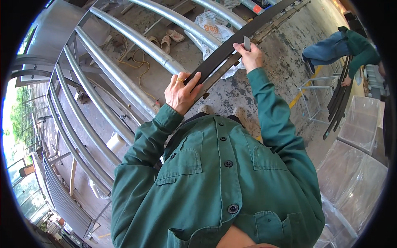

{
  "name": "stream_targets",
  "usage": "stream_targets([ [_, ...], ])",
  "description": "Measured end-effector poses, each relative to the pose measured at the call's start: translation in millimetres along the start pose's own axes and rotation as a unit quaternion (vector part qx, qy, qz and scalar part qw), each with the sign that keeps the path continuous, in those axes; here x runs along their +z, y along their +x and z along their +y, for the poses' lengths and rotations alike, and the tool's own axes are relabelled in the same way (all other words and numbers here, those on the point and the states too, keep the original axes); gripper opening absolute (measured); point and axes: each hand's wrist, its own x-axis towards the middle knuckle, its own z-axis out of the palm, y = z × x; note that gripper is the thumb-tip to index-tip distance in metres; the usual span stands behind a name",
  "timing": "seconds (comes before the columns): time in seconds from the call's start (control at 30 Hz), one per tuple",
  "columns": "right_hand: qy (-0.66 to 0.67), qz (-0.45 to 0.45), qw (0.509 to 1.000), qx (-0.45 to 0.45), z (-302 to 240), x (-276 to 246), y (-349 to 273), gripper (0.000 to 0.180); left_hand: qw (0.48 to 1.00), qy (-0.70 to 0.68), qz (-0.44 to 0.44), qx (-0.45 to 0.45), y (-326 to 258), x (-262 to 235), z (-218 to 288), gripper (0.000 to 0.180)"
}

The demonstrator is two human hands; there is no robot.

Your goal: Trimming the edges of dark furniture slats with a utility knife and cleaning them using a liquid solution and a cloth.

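A worker in a green jacket [215, 182] grips a long dark strip [231, 45] in the left hand [181, 93], fingers closed around it near its lower end, while the right hand [250, 56] pinches a small grey blade [247, 43] against the strip's edge. The strip slants up across curved steel pipes [136, 41] and the stained concrete floor [285, 62], where a second person [343, 49] bends over more dark strips [339, 99].

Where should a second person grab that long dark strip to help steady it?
Grip the long dark strip on its bare stretch beyond the right hand, coming from the side. It is flat and thin, so pinching across its faces suits it; the left hand already clamps the near end.
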Motion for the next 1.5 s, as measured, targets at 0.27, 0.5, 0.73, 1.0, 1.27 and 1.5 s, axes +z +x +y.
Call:
stream_targets([
  [0.27, -0.029, -0.029, 0.998, -0.053, 6, 31, -55, 0.029, 1.000, -0.008, 0.025, 0.000, -4, 6, -6, 0.026],
  [0.5, 0.023, 0.064, 0.996, -0.052, -2, 23, -31, 0.026, 1.000, -0.015, 0.010, 0.004, -6, 2, -8, 0.026],
  [0.73, -0.051, 0.074, 0.994, -0.054, 8, 10, -6, 0.034, 0.999, -0.030, 0.016, -0.020, -5, 4, -7, 0.028],
  [1.0, 0.013, -0.234, 0.972, 0.022, 4, 10, -121, 0.026, 0.986, -0.143, 0.004, -0.084, -10, 3, -22, 0.031],
  [1.27, -0.002, -0.145, 0.987, 0.062, -31, -38, 15, 0.024, 0.912, -0.310, -0.093, -0.251, -17, -7, -38, 0.025],
  [1.5, -0.041, -0.182, 0.981, 0.049, -41, -45, 45, 0.025, 0.894, -0.324, -0.124, -0.284, -24, -16, -39, 0.023],
])
